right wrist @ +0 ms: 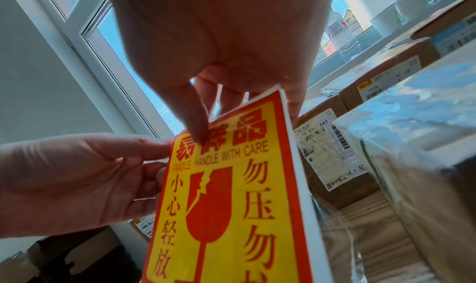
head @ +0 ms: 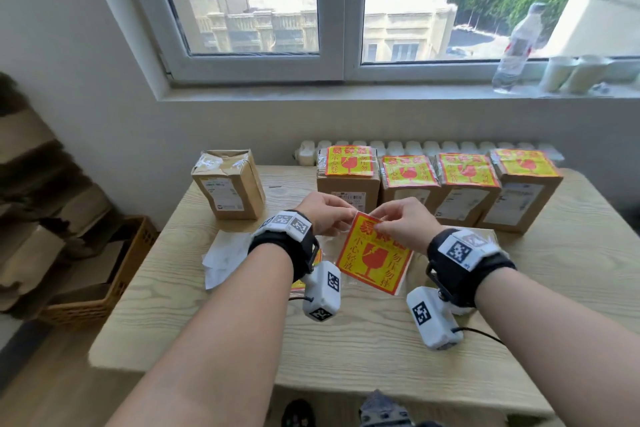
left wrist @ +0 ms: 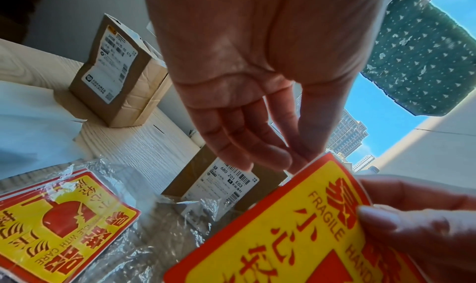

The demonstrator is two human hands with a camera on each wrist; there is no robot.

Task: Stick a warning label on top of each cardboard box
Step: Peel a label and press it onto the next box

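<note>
Both hands hold one red-and-yellow warning label (head: 372, 260) upright above the table's middle. My left hand (head: 349, 218) pinches its top left corner (left wrist: 306, 171), with fingers in front of and behind it. My right hand (head: 379, 227) pinches the top edge, thumb (right wrist: 197, 124) on the printed face and fingers behind. A white backing strip (right wrist: 296, 165) shows along the label's right side. One brown cardboard box (head: 228, 184) with a bare taped top stands at the far left. Several boxes (head: 408, 184) in a row at the back right each carry a label on top.
A plastic bag with more labels (left wrist: 59, 222) lies under my left wrist. White backing sheets (head: 225, 253) lie at the table's left. A wicker basket (head: 104, 274) stands on the floor to the left. A water bottle (head: 516, 48) is on the windowsill.
</note>
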